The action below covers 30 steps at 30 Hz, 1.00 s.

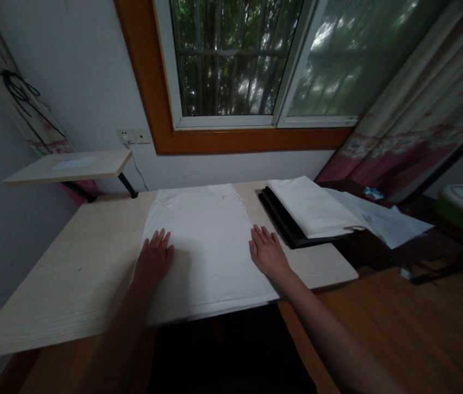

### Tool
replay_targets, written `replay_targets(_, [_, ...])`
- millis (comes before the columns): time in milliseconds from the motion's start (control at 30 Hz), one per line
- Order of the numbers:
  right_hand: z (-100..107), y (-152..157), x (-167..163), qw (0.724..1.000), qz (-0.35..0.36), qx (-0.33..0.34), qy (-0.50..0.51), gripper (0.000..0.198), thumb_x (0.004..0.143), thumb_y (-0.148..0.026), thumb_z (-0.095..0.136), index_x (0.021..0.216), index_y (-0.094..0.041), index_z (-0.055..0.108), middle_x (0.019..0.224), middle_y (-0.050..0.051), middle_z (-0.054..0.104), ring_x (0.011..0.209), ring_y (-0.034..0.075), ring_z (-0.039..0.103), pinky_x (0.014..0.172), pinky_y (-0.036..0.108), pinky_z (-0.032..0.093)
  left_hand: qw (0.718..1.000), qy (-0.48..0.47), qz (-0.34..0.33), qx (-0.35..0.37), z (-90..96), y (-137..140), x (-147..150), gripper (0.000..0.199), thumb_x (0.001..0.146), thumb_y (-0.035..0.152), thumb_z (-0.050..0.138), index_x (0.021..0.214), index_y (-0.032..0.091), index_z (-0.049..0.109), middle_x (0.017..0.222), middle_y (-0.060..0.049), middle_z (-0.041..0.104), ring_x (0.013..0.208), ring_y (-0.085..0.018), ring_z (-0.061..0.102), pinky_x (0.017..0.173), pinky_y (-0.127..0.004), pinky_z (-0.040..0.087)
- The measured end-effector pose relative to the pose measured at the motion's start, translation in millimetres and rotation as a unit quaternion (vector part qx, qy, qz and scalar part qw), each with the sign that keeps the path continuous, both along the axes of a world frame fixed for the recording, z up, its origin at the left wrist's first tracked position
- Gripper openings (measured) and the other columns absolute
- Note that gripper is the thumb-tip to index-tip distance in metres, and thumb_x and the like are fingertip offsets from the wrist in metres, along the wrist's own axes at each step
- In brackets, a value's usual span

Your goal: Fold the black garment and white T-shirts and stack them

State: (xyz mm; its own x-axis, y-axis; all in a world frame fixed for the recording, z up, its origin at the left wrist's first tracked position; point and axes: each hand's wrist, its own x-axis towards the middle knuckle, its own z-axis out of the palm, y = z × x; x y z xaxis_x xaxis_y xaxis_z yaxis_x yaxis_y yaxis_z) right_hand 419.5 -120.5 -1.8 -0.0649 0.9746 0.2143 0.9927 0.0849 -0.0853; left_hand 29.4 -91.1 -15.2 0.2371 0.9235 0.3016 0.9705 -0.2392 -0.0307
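Observation:
A white garment, which looks like a T-shirt with its sides folded in, lies spread in a near-rectangle on the pale wooden table. Small creases show at its two far corners. My left hand lies flat on its left edge, fingers together and stretched forward. On the opposite edge rests my right hand, palm down with the fingers slightly spread. Neither hand grips the fabric. The garment's near edge reaches the table's front edge, close to my body.
Right of the garment, folded white cloth sits on a black flat item. Beyond it are paper sheets on a dark surface. A small raised shelf stands at the back left of the table. A window is ahead.

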Motion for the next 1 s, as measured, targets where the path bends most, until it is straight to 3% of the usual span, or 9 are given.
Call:
replay_targets(167, [10.2,8.2,-13.2,0.999,-0.011,-0.030,-0.005,0.058,0.104,-0.037,0.033,0.155,-0.012,0.040,0.167,0.012,0.024,0.153,0.037,0.023,0.121,0.059,0.023,1.000,-0.012,-0.001,0.003,0.8,-0.6,2.6,0.053,0.103,0.037,0.034,0.148,0.013,0.050,0.159,-0.015,0.042,0.148,-0.031,0.038,0.119,-0.054,0.034])
replay_targets(333, [23.1,36.8,-55.2,0.998,0.057,0.019,0.018,0.060,0.106,-0.039,0.030,0.157,-0.009,0.036,0.167,0.014,0.023,0.155,0.032,0.020,0.125,0.053,0.018,1.000,-0.014,0.001,0.004,0.0,-1.4,2.6,0.052,0.103,0.037,0.034,0.147,0.014,0.050,0.159,-0.014,0.042,0.149,-0.031,0.038,0.120,-0.054,0.033])
replay_targets(533, [6.4,80.9,-92.7,0.992,0.110,0.029,0.052,0.060,0.106,-0.044,0.033,0.153,-0.009,0.041,0.165,0.017,0.028,0.154,0.029,0.026,0.124,0.050,0.021,1.000,-0.021,0.003,-0.002,0.4,-0.9,2.3,0.052,0.103,0.037,0.035,0.148,0.015,0.049,0.160,-0.013,0.041,0.149,-0.030,0.036,0.120,-0.052,0.033])
replay_targets(700, [-7.6,94.9,-74.4,0.994,0.090,0.023,0.063,0.057,0.105,-0.041,0.036,0.150,-0.007,0.046,0.161,0.018,0.037,0.152,0.028,0.031,0.124,0.047,0.022,1.000,-0.017,0.005,-0.006,1.5,-1.6,1.7,0.052,0.104,0.037,0.034,0.149,0.016,0.049,0.160,-0.013,0.041,0.150,-0.029,0.036,0.121,-0.052,0.031])
replay_targets(1000, [-6.9,85.9,-36.7,0.994,0.084,0.034,0.064,0.053,0.103,-0.034,0.038,0.146,-0.006,0.052,0.156,0.016,0.045,0.149,0.025,0.037,0.124,0.040,0.027,1.000,-0.023,0.005,-0.015,6.3,-7.8,2.9,0.050,0.103,0.036,0.035,0.148,0.018,0.050,0.159,-0.012,0.042,0.149,-0.029,0.038,0.121,-0.053,0.031])
